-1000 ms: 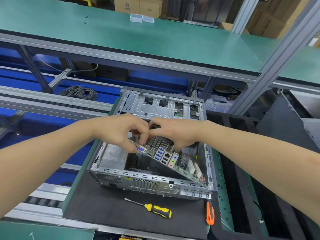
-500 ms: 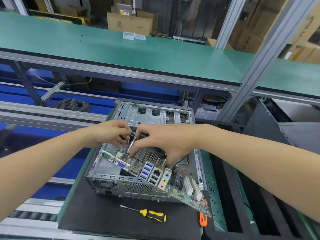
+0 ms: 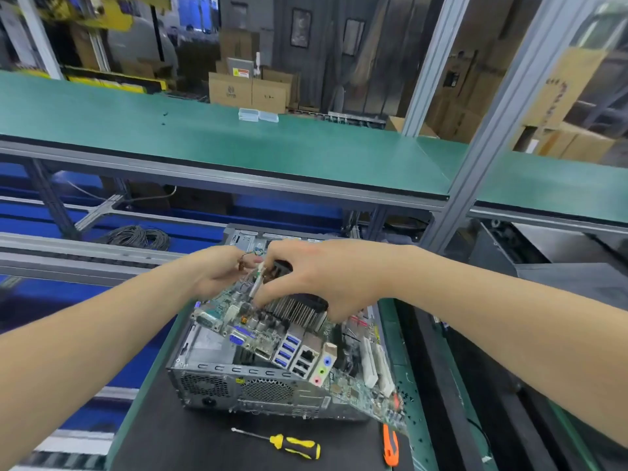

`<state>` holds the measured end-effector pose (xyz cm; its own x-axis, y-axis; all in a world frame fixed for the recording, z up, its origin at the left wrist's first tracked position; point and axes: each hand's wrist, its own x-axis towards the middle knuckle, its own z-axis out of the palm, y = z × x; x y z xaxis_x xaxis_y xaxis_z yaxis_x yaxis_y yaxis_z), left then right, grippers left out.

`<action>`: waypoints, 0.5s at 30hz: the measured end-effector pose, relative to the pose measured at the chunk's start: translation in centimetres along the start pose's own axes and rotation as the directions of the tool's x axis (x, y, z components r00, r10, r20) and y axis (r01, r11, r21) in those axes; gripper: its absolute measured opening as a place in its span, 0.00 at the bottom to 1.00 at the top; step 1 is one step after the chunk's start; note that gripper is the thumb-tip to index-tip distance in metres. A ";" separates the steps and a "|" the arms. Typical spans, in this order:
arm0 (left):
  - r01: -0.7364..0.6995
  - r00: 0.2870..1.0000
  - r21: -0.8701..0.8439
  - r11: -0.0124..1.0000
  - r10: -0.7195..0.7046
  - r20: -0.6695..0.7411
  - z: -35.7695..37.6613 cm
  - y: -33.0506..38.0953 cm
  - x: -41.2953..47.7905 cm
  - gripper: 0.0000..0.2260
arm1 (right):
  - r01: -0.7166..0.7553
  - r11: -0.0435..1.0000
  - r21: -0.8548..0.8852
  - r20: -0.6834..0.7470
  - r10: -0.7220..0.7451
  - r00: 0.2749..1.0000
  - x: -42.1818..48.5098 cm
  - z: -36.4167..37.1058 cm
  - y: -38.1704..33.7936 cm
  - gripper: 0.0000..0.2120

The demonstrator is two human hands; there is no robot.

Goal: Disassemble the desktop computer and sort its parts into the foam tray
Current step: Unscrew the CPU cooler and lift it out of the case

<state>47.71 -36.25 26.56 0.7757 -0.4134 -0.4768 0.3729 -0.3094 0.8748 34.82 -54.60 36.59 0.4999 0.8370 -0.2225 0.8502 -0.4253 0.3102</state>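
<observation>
Motherboard [image 3: 299, 348]: is hanging tilted above the open computer case [image 3: 238, 385], its long axis running from 10 o'clock down to 4 o'clock, with the port edge facing 7 o'clock toward the viewer and the 4 o'clock corner dipping past the case's near right corner.
Right hand [image 3: 326, 277]: is gripping the finned heatsink [image 3: 295, 309] on the board, fingers spread and curled over its top.
Left hand [image 3: 217, 277]: is holding the board's 10 o'clock end, fingers curling round the far edge.
Surface: the case is lying on a black mat [image 3: 176, 436] on a green bench.
Foam tray [image 3: 452, 375]: is sitting just beside the case at 3 o'clock, dark and hard to read.
Near tools: a yellow screwdriver [image 3: 295, 447] is lying at 6 o'clock and an orange tool [image 3: 390, 447] at 5 o'clock.
Room: a green shelf [image 3: 272, 147] is crossing at 12 o'clock, with cardboard boxes [image 3: 248, 90] standing behind it; a cable coil [image 3: 136, 237] is lying at 10 o'clock.
</observation>
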 end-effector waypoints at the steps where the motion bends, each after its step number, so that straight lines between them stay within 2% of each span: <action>1: 0.001 1.000 -0.102 0.995 0.001 0.019 -0.1 0.1 0.2 0.11 | -0.033 0.999 -0.002 0.011 0.033 0.999 -0.2 -0.5 0.0 0.36; 2: 0.008 0.999 -0.195 0.981 -0.001 0.035 -0.5 0.2 0.5 0.09 | -0.053 0.997 -0.055 0.027 0.054 0.998 -0.4 -0.5 -0.1 0.38; 3: 0.015 0.999 -0.287 0.958 0.000 0.051 -0.7 0.4 0.8 0.11 | -0.116 0.992 -0.047 0.035 0.118 0.992 -0.5 -0.4 -0.3 0.39; 4: 0.023 0.998 -0.332 0.943 -0.003 0.063 -0.9 0.3 1.2 0.13 | -0.121 0.989 -0.088 0.024 0.123 0.992 -0.3 -0.2 -0.3 0.38; 8: 0.029 0.993 -0.232 0.972 -0.001 0.119 -1.0 -0.1 1.6 0.12 | -0.142 0.985 -0.094 0.048 0.147 0.988 0.1 2.5 -0.3 0.37; 15: -0.013 1.000 -0.201 0.979 0.015 0.010 -1.4 -2.1 2.9 0.11 | -0.034 0.973 -0.227 0.090 0.056 0.994 1.3 7.7 0.7 0.34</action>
<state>49.95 -35.59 23.50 0.7765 -0.4263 -0.4640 0.4575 -0.1250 0.8804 37.33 -56.49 29.44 0.5596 0.7774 -0.2872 0.7729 -0.3644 0.5195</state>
